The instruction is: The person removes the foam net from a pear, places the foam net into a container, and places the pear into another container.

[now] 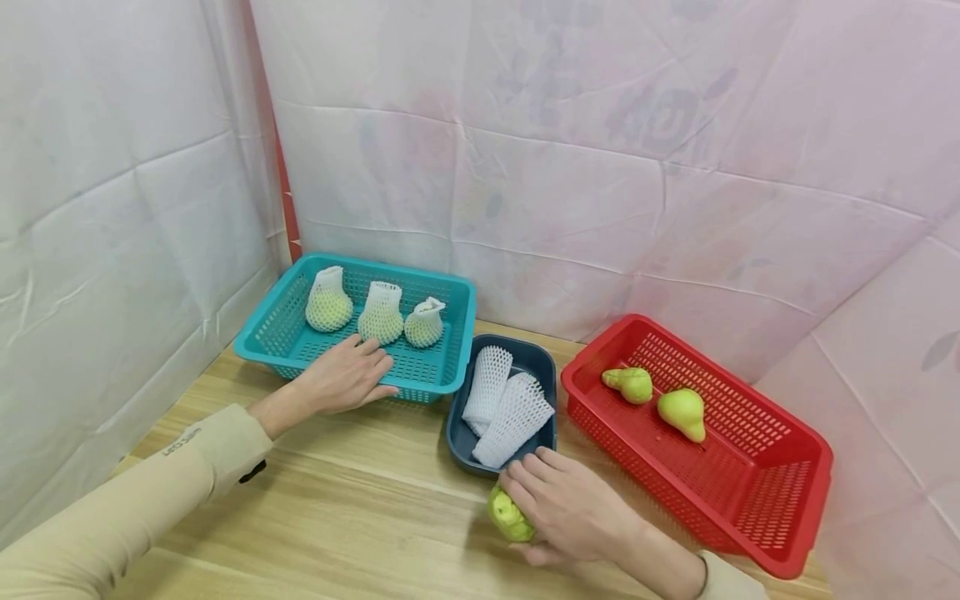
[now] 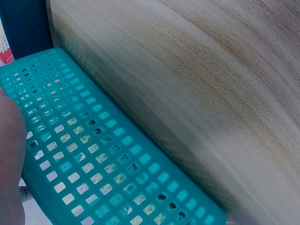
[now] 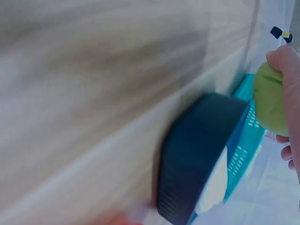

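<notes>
In the head view my left hand (image 1: 343, 377) lies over the near rim of a teal basket (image 1: 262, 354), fingers reaching toward the inside; its fingertips are near the middle pear (image 1: 381, 321) in a white foam net. Two more netted pears (image 1: 328, 304) stand in that basket. My right hand (image 1: 573, 508) holds a green pear (image 1: 512, 515) above the wooden table, just in front of a dark blue tray (image 1: 459, 450). The right wrist view shows the same pear (image 3: 269, 98) between thumb and fingers. Two white foam net sleeves (image 1: 513, 421) lie in the tray.
On the right a red basket (image 1: 637, 467) holds two bare pears (image 1: 682, 412). The blue tray stands between the two baskets on the wooden table (image 1: 337, 508). White sheets (image 1: 540, 167) hang behind and at both sides.
</notes>
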{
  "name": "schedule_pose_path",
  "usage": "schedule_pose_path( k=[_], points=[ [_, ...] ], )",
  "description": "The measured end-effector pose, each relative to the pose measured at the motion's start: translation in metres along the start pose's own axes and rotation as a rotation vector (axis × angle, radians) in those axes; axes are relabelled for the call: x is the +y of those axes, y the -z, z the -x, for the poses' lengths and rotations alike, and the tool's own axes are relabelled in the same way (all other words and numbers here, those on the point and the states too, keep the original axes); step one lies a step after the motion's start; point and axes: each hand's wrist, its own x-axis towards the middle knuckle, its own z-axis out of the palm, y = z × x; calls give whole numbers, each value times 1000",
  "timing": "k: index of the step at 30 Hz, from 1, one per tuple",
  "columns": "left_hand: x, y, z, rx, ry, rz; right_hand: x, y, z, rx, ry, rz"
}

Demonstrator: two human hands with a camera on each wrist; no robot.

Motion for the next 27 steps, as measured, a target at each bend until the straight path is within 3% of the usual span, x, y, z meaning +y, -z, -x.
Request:
schedule_pose_path(
  k=[14,23,27],
  points=[
    [-1,-2,1,2,-5,-11,49,30,10,-22,7,111],
    [-1,-1,-1,1,-7,-5,84,44,17,7,-27,136],
    [-1,-1,-1,3,-7,-6,106,46,26,-48,-63,147]
  ],
)
